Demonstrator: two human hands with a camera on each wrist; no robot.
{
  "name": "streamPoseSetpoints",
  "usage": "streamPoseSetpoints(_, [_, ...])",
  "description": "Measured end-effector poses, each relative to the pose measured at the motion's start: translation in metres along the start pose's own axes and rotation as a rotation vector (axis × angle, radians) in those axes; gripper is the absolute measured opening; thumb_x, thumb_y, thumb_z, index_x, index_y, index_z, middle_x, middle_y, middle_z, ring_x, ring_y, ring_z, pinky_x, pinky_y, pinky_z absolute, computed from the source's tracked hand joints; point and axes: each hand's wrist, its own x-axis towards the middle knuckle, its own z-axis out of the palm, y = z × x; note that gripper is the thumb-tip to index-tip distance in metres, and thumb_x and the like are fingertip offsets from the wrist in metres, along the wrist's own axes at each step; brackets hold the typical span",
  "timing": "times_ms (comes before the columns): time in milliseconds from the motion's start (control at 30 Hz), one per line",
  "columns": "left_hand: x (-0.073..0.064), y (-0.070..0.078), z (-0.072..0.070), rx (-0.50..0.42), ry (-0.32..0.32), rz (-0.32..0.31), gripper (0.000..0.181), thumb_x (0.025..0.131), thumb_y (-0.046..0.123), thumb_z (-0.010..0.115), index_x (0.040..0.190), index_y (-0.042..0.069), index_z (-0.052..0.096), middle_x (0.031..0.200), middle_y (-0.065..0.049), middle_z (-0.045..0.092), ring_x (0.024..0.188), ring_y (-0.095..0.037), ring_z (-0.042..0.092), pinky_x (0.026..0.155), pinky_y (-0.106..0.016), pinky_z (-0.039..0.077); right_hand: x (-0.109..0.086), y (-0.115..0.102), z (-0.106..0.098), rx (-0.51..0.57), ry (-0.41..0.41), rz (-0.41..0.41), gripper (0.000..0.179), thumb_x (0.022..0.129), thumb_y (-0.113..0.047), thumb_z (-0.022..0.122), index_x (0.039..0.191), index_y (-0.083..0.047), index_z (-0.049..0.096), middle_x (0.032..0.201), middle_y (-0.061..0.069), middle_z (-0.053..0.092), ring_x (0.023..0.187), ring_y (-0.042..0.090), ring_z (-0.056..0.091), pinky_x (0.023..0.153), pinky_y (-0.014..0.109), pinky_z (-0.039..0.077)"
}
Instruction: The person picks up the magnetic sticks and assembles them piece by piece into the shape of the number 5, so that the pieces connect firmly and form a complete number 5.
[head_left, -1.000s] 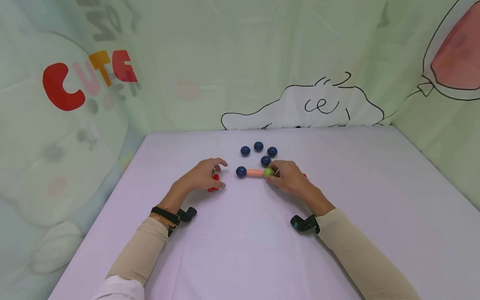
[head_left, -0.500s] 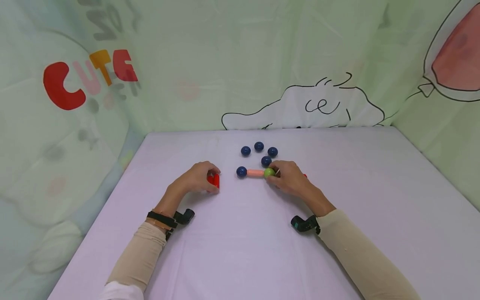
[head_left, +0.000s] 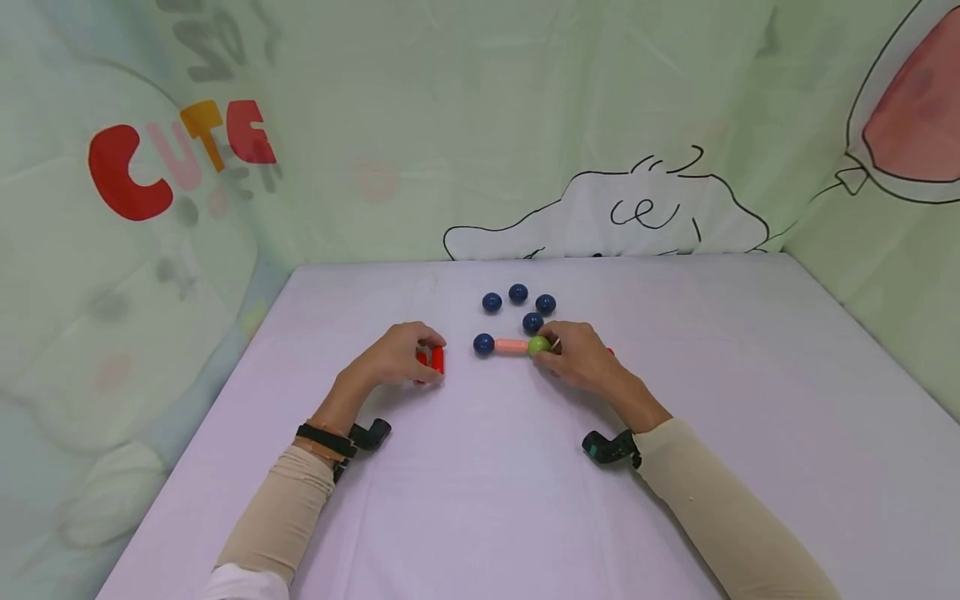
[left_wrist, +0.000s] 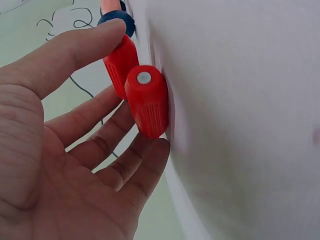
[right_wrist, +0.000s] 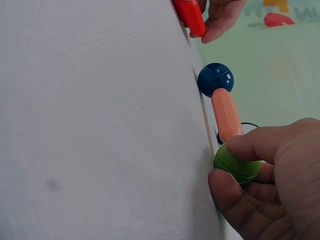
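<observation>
My left hand (head_left: pixel 397 354) pinches a red magnetic rod (head_left: pixel 438 360) between thumb and fingers, low over the table. A second red rod (left_wrist: pixel 146 102), with a silvery disc in its end, lies close beside it, near the lower fingers in the left wrist view. My right hand (head_left: pixel 576 354) holds a green ball (right_wrist: pixel 237 165) between thumb and fingers. That ball joins one end of an orange rod (head_left: pixel 512 346), whose other end meets a dark blue ball (head_left: pixel 483 344). A gap separates this blue ball from the held red rod.
Several loose blue balls, one of them at the back (head_left: pixel 517 293), sit behind the joined pieces. A small red piece (head_left: pixel 610 351) shows past my right hand, mostly hidden. Printed cloth (head_left: pixel 360 167) hangs behind the pale table (head_left: pixel 480 500).
My left hand has gone from spread fingers to pinching a red rod, then shifted it slightly right, apart from the other red rod. My right hand stays on the green ball.
</observation>
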Motion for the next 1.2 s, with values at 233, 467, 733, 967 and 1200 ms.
streamPoseSetpoints(233, [0.002, 0.007, 0.003, -0.060, -0.011, 0.048, 0.057, 0.079, 0.016, 0.087, 0.131, 0.013, 0.064, 0.126, -0.006, 0.062, 0.105, -0.025, 0.058, 0.081, -0.033, 0.053, 0.001, -0.001, 0.001, 0.010, 0.002, 0.008, 0.029, 0.095, -0.015, 0.070, 0.119, 0.001, 0.067, 0.103, 0.013, 0.069, 0.078, 0.018, 0.063, 0.065, 0.028, 0.052])
streamPoseSetpoints(467, [0.005, 0.018, 0.008, -0.104, -0.040, 0.079, 0.058, 0.078, 0.016, 0.087, 0.131, 0.013, 0.064, 0.121, -0.002, 0.064, 0.120, -0.027, 0.058, 0.102, -0.040, 0.049, 0.000, -0.001, 0.000, 0.004, 0.002, 0.011, 0.031, 0.095, -0.015, 0.071, 0.121, 0.001, 0.066, 0.104, 0.013, 0.068, 0.080, 0.019, 0.063, 0.066, 0.029, 0.052])
streamPoseSetpoints(733, [0.012, 0.026, 0.018, -0.090, -0.035, 0.112, 0.058, 0.077, 0.014, 0.089, 0.129, 0.013, 0.064, 0.117, -0.002, 0.066, 0.116, -0.022, 0.060, 0.107, -0.041, 0.046, 0.000, -0.001, 0.001, 0.010, -0.002, 0.003, 0.031, 0.095, -0.015, 0.070, 0.121, 0.002, 0.066, 0.103, 0.013, 0.069, 0.079, 0.019, 0.063, 0.066, 0.029, 0.052])
streamPoseSetpoints(967, [0.014, 0.035, 0.022, -0.133, -0.030, 0.130, 0.050, 0.077, 0.011, 0.088, 0.122, 0.009, 0.067, 0.113, -0.002, 0.067, 0.108, -0.020, 0.061, 0.100, -0.037, 0.050, 0.000, 0.000, 0.001, 0.016, 0.002, 0.001, 0.032, 0.095, -0.015, 0.069, 0.122, 0.003, 0.065, 0.102, 0.014, 0.069, 0.076, 0.017, 0.064, 0.064, 0.029, 0.053])
streamPoseSetpoints(1200, [0.017, 0.039, 0.026, -0.168, -0.032, 0.146, 0.044, 0.077, 0.006, 0.088, 0.116, 0.005, 0.068, 0.110, -0.006, 0.067, 0.101, -0.018, 0.067, 0.092, -0.030, 0.055, 0.000, -0.001, 0.001, 0.025, -0.013, 0.009, 0.032, 0.096, -0.014, 0.069, 0.123, 0.002, 0.065, 0.105, 0.013, 0.067, 0.078, 0.018, 0.063, 0.063, 0.027, 0.053])
